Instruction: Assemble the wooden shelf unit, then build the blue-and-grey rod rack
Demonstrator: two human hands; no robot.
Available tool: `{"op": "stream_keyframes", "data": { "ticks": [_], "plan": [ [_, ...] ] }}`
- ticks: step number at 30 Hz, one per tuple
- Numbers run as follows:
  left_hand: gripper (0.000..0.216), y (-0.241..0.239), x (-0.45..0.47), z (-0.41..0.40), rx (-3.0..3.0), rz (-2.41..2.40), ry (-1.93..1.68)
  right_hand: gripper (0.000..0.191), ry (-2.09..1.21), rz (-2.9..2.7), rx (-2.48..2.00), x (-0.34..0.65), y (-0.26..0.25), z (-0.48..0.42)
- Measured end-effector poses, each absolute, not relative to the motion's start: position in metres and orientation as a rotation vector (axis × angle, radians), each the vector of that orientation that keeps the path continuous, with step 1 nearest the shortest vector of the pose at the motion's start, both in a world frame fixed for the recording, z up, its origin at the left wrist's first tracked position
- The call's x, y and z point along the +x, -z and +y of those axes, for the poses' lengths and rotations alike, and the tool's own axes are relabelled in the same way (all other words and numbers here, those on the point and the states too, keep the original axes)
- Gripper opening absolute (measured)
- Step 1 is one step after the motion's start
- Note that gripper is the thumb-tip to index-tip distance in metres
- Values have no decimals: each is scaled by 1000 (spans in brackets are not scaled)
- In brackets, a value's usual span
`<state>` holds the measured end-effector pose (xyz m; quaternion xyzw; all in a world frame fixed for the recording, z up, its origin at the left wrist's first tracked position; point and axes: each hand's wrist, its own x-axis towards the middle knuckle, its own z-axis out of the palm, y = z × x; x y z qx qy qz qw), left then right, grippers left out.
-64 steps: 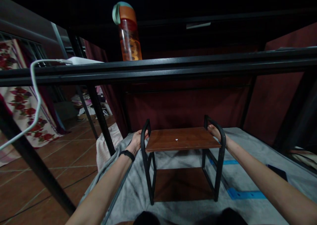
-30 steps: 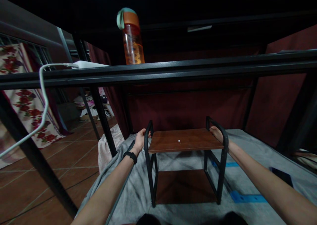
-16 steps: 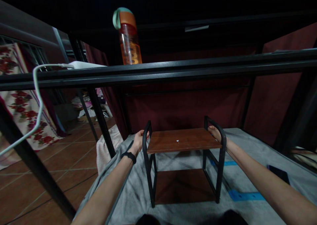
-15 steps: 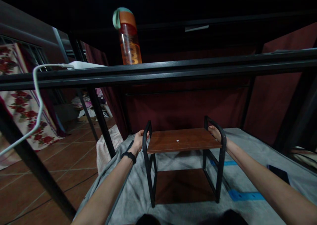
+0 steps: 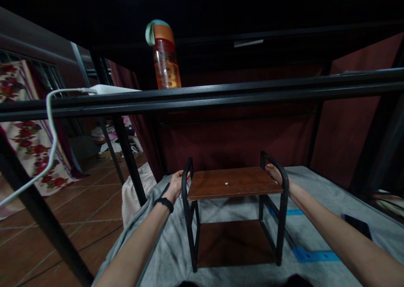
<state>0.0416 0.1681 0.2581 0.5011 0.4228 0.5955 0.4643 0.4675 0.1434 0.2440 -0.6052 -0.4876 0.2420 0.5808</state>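
- Left arm reaches forward from the lower left, wrist wearing a black band; left hand at the rack's left side, fingers curled in to the rear bar near the top.
- Right arm comes in from the lower right corner, forearm slanting up outside the rack; right hand shows through the opening of the right side frame, fingers bent at the rear bar.
- Both hands grip the rack, one per side, roughly level with the upper shelf; fingertips partly hidden behind the bars.
- Rack stands upright between the arms on a grey blanket, two brown shelves in a black metal frame, small white spot on the upper one.
- Right of rack: blue strip on the blanket; dark flat object beyond the right forearm.
- Above: black-edged surface with an orange bottle standing on it, white cable hanging at left.
- Against two seconds earlier: rack, bottle and surface edge all sit a little lower in view, as if the head tilts up; hands hold the same places, rack in the same spot between them.
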Motion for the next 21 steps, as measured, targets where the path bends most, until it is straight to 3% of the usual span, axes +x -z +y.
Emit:
{"op": "stream_keyframes", "data": {
  "ticks": [12, 21],
  "plan": [
    [39, -260, 48, 167, 1206, 1022, -1482, 22, -621, -1122, -1373, 474, -241, 146],
    [28, -264, 49, 169, 1101, 1055, -1480, 20, -694, -1035, -1333, 473, -246, 139]
  ]
}}
